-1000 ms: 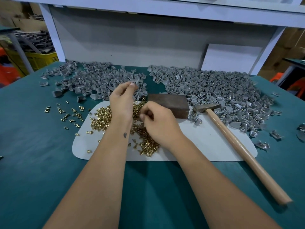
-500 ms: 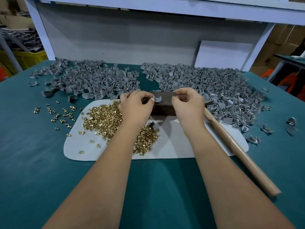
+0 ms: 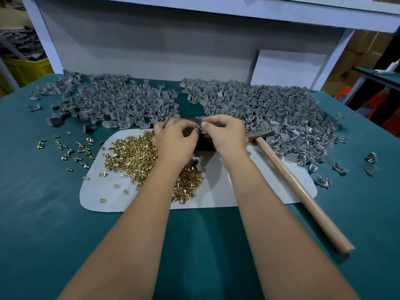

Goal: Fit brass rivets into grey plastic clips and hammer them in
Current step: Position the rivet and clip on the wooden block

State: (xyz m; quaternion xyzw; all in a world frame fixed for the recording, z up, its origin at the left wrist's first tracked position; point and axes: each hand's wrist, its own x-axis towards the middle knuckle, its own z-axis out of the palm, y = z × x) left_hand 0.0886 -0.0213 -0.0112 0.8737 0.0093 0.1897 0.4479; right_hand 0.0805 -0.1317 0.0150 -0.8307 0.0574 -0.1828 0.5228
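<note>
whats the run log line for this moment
left hand: pinching grey clip | right hand: pinching same clip | over dark block | hammer: untouched

1. A small assembly workshop: a green-covered bench heaped with grey plastic clips and brass rivets
2. A wooden-handled hammer lies ready; cardboard boxes and a yellow crate stand behind
</note>
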